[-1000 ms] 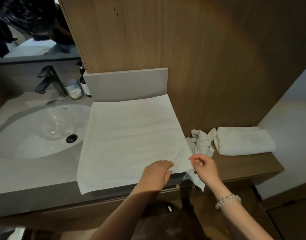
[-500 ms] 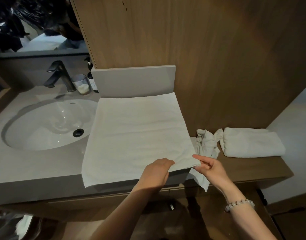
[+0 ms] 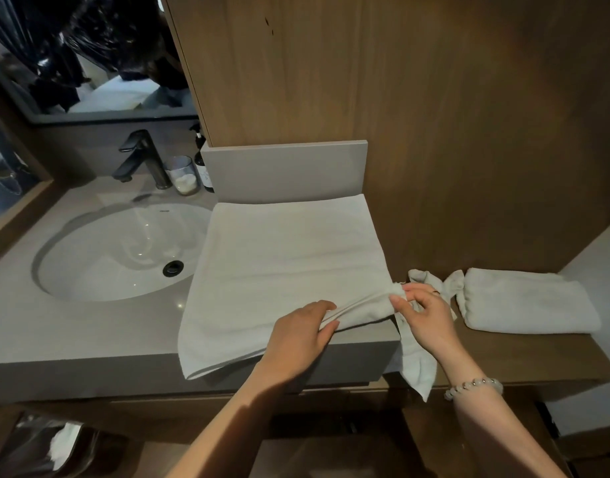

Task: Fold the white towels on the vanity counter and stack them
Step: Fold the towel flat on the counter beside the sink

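A large white towel lies spread flat on the grey vanity counter, right of the sink. My left hand pinches its near edge, and my right hand grips its near right corner, which is lifted and bunched. A crumpled white towel sits behind my right hand and hangs over the lower wooden shelf's front. A folded white towel lies on that shelf to the right.
An oval sink with a dark faucet takes up the counter's left. A glass jar and a dark pump bottle stand behind it. A wooden wall panel rises behind the towels. A bin sits below left.
Both hands have lifted the spread towel's near right corner and drawn it inward, bunching the edge. The camera has moved closer and shifted left.
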`<state>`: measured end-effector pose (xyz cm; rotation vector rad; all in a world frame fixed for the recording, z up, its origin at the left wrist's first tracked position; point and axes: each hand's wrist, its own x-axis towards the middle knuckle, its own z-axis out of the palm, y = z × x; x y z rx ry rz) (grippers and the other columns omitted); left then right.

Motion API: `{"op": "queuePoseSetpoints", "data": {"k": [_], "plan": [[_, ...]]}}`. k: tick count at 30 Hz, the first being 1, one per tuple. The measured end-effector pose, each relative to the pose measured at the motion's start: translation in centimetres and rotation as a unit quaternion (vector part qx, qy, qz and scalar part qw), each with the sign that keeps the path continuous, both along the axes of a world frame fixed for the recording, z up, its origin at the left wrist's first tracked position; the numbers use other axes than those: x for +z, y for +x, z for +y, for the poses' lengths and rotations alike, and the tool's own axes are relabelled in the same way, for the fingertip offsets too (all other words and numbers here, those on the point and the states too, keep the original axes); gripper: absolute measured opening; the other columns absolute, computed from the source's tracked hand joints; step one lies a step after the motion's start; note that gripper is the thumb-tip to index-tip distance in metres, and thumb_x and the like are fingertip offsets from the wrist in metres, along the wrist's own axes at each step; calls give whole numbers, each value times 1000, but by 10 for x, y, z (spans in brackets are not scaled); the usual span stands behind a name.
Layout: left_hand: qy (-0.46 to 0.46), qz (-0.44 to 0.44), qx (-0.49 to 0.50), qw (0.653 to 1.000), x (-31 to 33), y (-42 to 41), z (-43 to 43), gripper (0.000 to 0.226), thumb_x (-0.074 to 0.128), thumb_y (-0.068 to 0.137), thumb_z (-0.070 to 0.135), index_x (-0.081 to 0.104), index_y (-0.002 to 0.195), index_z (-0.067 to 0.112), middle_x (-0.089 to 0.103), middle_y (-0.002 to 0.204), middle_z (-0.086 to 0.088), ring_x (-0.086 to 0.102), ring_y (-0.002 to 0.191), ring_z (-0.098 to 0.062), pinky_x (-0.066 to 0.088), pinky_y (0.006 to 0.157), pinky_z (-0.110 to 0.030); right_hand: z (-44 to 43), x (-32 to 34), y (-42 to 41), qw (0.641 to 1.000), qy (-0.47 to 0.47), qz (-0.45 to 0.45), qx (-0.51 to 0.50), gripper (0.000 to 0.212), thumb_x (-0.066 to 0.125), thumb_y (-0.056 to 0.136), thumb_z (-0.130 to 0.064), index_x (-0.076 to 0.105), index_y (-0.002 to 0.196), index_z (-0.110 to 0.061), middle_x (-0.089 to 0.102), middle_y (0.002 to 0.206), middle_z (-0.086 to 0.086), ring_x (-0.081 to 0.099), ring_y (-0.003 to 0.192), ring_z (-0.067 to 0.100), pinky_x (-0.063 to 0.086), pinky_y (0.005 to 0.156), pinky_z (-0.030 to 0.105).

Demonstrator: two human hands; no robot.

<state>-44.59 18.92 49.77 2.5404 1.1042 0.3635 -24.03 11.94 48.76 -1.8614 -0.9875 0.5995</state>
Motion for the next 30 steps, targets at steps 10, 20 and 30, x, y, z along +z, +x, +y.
{"op": "queuePoseSetpoints", "data": {"k": [10,20,30], "plan": [[2,-2,101,995,8,-46,47,27,48,93,33,56,119,28,64,109,10,58,98,-11,42,73,-21,51,9,3,997,47,43,-36,30,54,93,-22,39,69,-12,37,62,4,34,57,14,31,54,28],[-69,-23,245,967,18,-93,86,7,63,85,32,66,80,28,67,84,4,62,82,-19,49,74,-33,89,-3,2,995,43,27,-89,27,52,95,-22,43,73,-8,43,62,4,38,58,15,31,53,29],[-118,-36,336,934,33,-119,114,11,59,82,21,65,79,30,64,75,0,59,80,-23,43,67,-28,110,-5,7,994,24,0,-105,31,48,96,-22,38,68,-14,42,61,2,37,58,17,31,52,29]]}}
